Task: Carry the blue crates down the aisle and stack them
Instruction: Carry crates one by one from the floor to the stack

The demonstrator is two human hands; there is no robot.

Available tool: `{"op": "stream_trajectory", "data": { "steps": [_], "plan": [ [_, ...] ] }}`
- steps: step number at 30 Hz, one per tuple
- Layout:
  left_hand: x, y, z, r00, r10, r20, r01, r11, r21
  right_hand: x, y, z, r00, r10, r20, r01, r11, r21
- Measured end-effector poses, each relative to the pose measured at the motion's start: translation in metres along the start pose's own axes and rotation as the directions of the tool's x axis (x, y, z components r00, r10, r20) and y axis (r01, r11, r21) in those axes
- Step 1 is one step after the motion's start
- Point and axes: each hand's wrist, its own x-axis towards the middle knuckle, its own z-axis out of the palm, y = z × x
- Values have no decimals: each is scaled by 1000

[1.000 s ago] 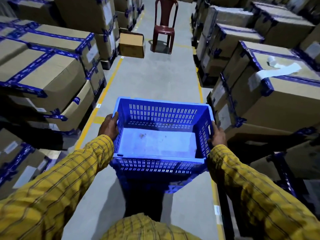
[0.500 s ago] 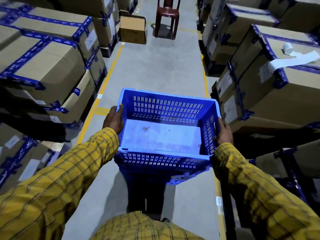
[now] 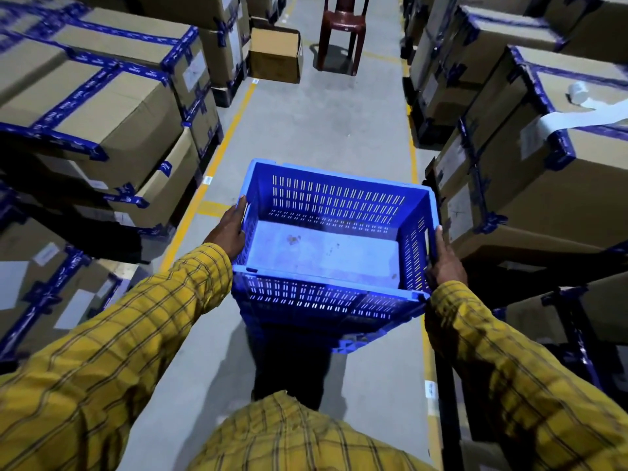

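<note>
I carry a blue slotted plastic crate [image 3: 326,253] in front of my waist, above the grey aisle floor. It is empty, with a pale scuffed bottom. A second blue crate [image 3: 353,334] seems nested under it; only its lower edge shows. My left hand [image 3: 228,232] grips the crate's left wall at the rim. My right hand [image 3: 446,260] grips the right wall, thumb on the rim; its fingers are hidden behind the wall.
Stacks of cardboard boxes with blue tape [image 3: 112,107] line the left of the aisle, and more boxes [image 3: 543,171] line the right. Ahead stand an open carton [image 3: 276,54] and a dark red plastic chair [image 3: 343,25]. Yellow floor lines [image 3: 217,158] edge the aisle.
I have walked forward down the aisle: the chair and the open carton are nearer and higher in view. Both hands keep the same hold on the crate.
</note>
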Motion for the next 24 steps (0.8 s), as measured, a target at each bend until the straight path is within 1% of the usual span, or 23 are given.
{"op": "stream_trajectory", "data": {
  "steps": [3,5,9,12,20,24],
  "plan": [
    [-7,3,2,997,-28,-76,28,1000,6,-3,3,4,1000,17,13,-18,997,71],
    [-4,2,0,994,-25,-104,29,999,39,-2,0,4,999,29,15,-30,998,49],
    [5,0,-7,994,-4,-110,11,998,65,1,-9,6,999,48,-20,-48,998,-32],
    [9,4,-9,993,6,-121,4,997,82,2,-7,8,997,66,-30,-67,998,-15],
    [-3,9,-1,997,-41,-65,46,996,78,1,0,4,996,85,-21,-86,995,-60],
    [-16,15,0,993,-120,-22,121,991,58,0,-3,3,996,90,13,-90,995,-34]
  ]
}}
